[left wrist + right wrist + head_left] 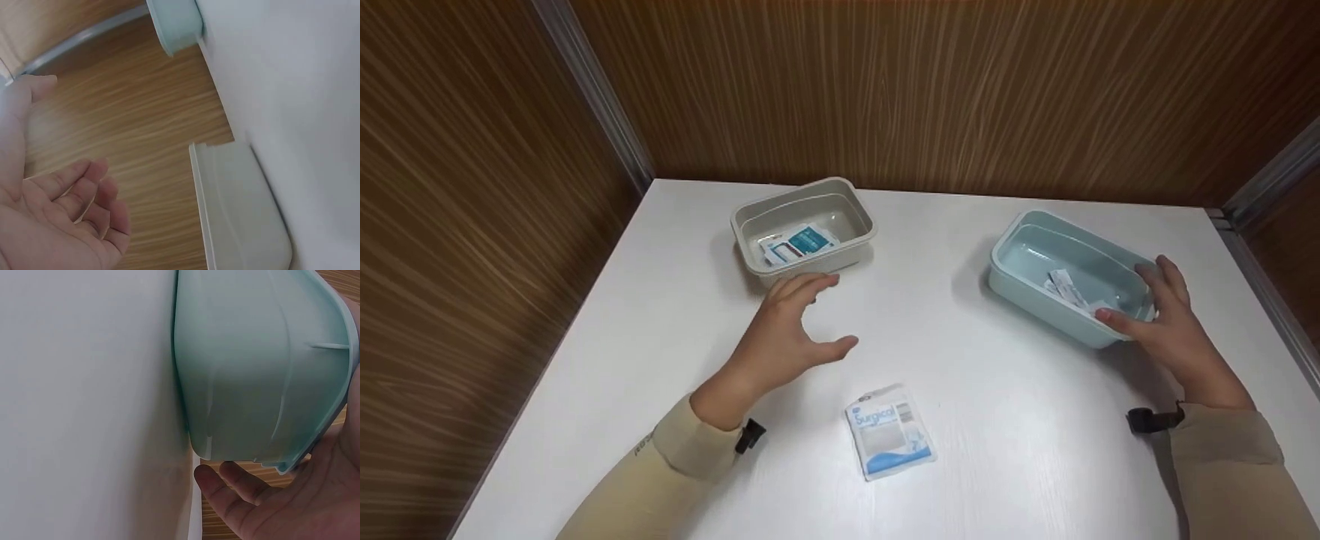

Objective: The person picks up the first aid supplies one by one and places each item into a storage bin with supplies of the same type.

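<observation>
My left hand (pixel 776 337) hovers above the white table, thumb and fingers apart in a C shape with nothing between them. Just beyond it is a beige plastic basket (pixel 802 270) holding white and teal packets (pixel 802 244). My right hand (pixel 1174 330) grips the right end of a light blue basket (pixel 1035 300), thumb over the near rim. In the right wrist view, two fingers (pixel 230 495) lie outside that basket's end wall. Small white packets (pixel 1069 289) lie inside it. A flat white and blue packet marked "Surgical" (pixel 889 435) lies between my forearms.
Brown wood-grain panels (pixel 885 90) stand behind the table (pixel 915 315) and at its sides, with metal strips at the corners. Both baskets sit toward the back, beige at left and light blue at right.
</observation>
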{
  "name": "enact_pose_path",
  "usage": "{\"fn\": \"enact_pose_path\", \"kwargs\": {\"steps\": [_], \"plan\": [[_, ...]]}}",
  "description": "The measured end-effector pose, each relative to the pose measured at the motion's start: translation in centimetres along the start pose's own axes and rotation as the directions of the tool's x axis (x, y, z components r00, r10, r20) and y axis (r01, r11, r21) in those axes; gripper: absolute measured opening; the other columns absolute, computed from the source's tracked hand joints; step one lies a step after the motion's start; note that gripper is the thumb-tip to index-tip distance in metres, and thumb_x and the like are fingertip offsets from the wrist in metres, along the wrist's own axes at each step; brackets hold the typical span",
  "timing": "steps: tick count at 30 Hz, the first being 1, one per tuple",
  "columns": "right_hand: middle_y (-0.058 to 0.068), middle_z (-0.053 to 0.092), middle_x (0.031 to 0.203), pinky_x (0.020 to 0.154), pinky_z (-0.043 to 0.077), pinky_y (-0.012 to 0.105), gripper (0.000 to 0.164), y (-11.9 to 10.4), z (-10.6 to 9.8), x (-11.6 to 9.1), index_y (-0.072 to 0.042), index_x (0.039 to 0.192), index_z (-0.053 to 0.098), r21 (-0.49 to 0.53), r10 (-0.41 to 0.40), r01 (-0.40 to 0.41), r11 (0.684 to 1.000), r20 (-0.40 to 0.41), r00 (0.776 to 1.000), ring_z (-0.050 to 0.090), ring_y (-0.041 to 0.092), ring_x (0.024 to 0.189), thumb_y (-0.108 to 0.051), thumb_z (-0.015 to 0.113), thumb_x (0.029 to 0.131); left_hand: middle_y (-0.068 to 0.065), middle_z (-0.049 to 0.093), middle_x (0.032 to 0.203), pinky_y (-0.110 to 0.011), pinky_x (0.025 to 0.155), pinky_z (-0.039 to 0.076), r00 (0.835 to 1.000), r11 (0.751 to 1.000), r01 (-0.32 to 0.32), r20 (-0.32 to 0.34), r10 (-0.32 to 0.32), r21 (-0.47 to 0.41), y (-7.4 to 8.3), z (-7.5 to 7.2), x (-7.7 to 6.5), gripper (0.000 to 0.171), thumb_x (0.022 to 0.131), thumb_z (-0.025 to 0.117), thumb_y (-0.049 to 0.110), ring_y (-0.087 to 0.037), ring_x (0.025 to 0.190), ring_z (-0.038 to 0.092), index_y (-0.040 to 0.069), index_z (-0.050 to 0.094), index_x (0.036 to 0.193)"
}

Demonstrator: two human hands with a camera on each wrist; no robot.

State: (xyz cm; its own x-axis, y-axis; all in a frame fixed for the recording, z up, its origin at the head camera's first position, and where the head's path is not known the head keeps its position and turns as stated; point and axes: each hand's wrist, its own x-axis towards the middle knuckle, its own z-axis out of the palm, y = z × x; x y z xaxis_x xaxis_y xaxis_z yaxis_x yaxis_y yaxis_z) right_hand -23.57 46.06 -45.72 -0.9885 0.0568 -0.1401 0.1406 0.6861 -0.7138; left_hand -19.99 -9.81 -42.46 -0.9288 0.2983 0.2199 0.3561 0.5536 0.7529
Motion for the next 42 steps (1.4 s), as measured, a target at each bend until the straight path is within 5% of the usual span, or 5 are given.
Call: {"fn": "enact_pose_path", "kwargs": {"steps": [10,22,34,42], "plan": [[0.010,-0.030,0.189,0.125,0.004,0.096,0.117,-0.3,-0.5,0.4,-0.018,0.183,0.001,-0.003,-0.017,0.017,1.000,-0.019,1.000,-0.016,0.065,0.171,-0.048,0.081,0.103,-0.004,0.058,0.167,-0.055,0.124,0.053,0.988,1.000,-0.025,0.156,0.024,0.003,0.3,1.8,-3.3,0.096,0.083,0.102,0.043,-0.028,0.145,0.054,0.012,0.059,0.163],[0.011,-0.028,0.189,0.126,0.004,0.096,0.117,-0.1,-0.1,0.5,-0.015,0.183,0.003,0.000,-0.039,0.039,0.999,-0.018,0.999,-0.014,0.067,0.170,-0.046,0.082,0.103,0.004,0.053,0.172,-0.050,0.132,0.046,0.915,0.995,-0.048,0.403,0.008,0.088,0.1,3.9,-4.8,0.119,0.070,0.107,0.056,-0.023,0.151,0.050,0.019,0.051,0.167],[0.010,-0.029,0.189,0.126,0.005,0.095,0.117,0.1,0.0,0.1,-0.015,0.183,0.002,-0.008,-0.017,0.016,1.000,-0.015,1.000,-0.014,0.067,0.170,-0.048,0.081,0.103,0.001,0.061,0.154,-0.040,0.118,0.052,0.867,0.957,-0.138,0.498,-0.009,0.257,-0.8,6.2,-5.9,0.120,0.069,0.105,0.065,-0.019,0.130,0.053,0.012,0.051,0.162],[0.009,-0.030,0.189,0.126,0.005,0.095,0.117,0.2,0.2,-0.2,-0.016,0.183,0.001,-0.001,-0.014,0.014,1.000,-0.013,1.000,-0.014,0.066,0.171,-0.048,0.080,0.103,-0.002,0.061,0.153,-0.041,0.118,0.053,0.866,0.939,-0.129,0.497,-0.049,0.317,-1.0,7.1,-6.2,0.123,0.068,0.103,0.071,-0.019,0.130,0.053,0.011,0.051,0.163]]}}
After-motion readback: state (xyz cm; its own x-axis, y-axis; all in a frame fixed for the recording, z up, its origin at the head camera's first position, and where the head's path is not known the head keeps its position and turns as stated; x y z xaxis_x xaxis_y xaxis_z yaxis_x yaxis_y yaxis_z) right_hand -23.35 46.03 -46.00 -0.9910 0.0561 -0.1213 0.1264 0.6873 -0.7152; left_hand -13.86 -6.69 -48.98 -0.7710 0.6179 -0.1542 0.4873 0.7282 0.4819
